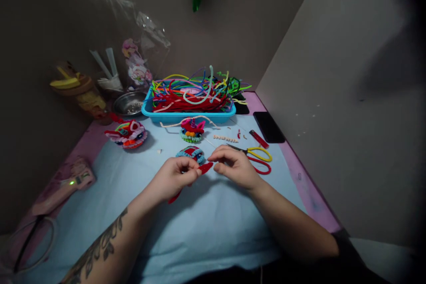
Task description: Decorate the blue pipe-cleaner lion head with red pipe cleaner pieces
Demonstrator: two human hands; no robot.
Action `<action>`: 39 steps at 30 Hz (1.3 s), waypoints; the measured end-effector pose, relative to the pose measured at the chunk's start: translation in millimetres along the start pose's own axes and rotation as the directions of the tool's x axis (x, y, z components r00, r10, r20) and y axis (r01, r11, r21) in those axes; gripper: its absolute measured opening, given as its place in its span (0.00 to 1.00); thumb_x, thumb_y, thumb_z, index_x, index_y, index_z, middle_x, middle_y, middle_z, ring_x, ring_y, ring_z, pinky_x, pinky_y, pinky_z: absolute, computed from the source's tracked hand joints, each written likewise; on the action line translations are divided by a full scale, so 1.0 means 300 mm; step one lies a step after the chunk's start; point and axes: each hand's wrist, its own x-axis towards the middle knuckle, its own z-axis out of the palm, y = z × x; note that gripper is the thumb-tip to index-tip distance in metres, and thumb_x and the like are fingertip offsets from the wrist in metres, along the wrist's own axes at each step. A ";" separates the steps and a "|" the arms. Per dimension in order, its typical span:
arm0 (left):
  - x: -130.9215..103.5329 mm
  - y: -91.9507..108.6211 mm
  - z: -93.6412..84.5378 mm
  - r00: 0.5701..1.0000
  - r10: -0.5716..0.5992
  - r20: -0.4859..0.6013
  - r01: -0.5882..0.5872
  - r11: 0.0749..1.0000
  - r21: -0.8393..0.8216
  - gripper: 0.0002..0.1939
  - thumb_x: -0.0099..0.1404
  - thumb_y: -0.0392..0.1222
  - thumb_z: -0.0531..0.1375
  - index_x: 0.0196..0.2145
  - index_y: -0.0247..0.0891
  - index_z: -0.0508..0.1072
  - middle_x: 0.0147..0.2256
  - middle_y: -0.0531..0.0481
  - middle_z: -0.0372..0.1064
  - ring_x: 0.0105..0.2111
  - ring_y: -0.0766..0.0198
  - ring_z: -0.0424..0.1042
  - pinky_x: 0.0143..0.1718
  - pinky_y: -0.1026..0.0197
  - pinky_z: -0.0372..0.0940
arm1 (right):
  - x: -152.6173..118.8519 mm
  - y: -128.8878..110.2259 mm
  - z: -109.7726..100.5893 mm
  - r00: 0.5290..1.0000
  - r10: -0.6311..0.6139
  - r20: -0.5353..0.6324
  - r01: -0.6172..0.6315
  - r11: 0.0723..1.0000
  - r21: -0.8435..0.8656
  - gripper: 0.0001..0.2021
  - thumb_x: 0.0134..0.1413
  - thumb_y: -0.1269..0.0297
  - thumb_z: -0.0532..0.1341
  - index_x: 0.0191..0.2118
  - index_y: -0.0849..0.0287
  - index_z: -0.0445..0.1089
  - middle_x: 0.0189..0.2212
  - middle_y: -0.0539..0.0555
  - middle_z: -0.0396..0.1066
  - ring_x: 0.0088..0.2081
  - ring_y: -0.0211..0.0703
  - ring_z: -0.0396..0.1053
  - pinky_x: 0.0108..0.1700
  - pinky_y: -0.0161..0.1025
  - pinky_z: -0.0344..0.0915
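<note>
My left hand (178, 177) pinches a folded red pipe cleaner (206, 168). Its looped tip sticks out to the right, and a red tail shows below the palm. Close to that tip, my right hand (234, 166) is curled with thumb and fingers apart, and nothing shows between them. Just behind the hands sits a small red and light-blue pipe-cleaner piece (190, 152), partly hidden. Farther back stands a pink, red and green pipe-cleaner lion head (192, 131). Scissors (262, 154) with one yellow and one red handle lie beyond my right hand.
A blue tray (189, 117) heaped with colourful pipe cleaners stands at the back, beside a metal bowl (129, 104). A finished-looking lion head (128, 134) and a pink glue gun (71, 182) lie left. At right are a red lighter (258, 139) and a black phone (269, 127).
</note>
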 end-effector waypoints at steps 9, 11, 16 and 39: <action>-0.011 0.030 0.017 0.974 0.210 -0.082 -0.173 0.930 0.325 0.09 0.59 0.41 0.57 0.25 0.34 0.72 0.25 0.50 0.68 0.27 0.66 0.65 0.28 0.66 0.57 | -0.001 -0.019 0.049 0.994 0.051 -0.102 -0.060 0.994 -0.087 0.07 0.52 0.67 0.60 0.25 0.59 0.68 0.24 0.49 0.65 0.28 0.36 0.63 0.31 0.35 0.60; -0.011 0.031 0.020 0.965 0.243 -0.100 -0.193 0.913 0.360 0.09 0.59 0.40 0.57 0.25 0.35 0.71 0.26 0.50 0.69 0.27 0.66 0.65 0.29 0.65 0.58 | -0.001 -0.022 0.061 0.987 0.030 -0.156 -0.050 0.991 -0.125 0.07 0.51 0.69 0.60 0.24 0.59 0.67 0.24 0.49 0.64 0.28 0.36 0.63 0.30 0.34 0.60; -0.008 0.018 0.016 0.955 0.280 -0.100 -0.220 0.892 0.396 0.09 0.60 0.40 0.56 0.25 0.35 0.71 0.26 0.50 0.69 0.27 0.66 0.66 0.29 0.65 0.58 | 0.008 -0.022 0.056 0.987 0.037 -0.155 -0.061 0.986 -0.156 0.07 0.51 0.70 0.60 0.24 0.59 0.68 0.23 0.49 0.65 0.28 0.36 0.63 0.30 0.34 0.60; 0.006 -0.016 0.008 0.953 0.278 -0.123 -0.207 0.889 0.409 0.08 0.59 0.43 0.59 0.31 0.37 0.76 0.29 0.49 0.73 0.29 0.65 0.68 0.31 0.64 0.61 | 0.006 -0.033 0.046 0.993 0.012 -0.118 -0.038 0.973 -0.226 0.07 0.52 0.70 0.60 0.24 0.58 0.68 0.24 0.50 0.65 0.29 0.38 0.63 0.31 0.35 0.59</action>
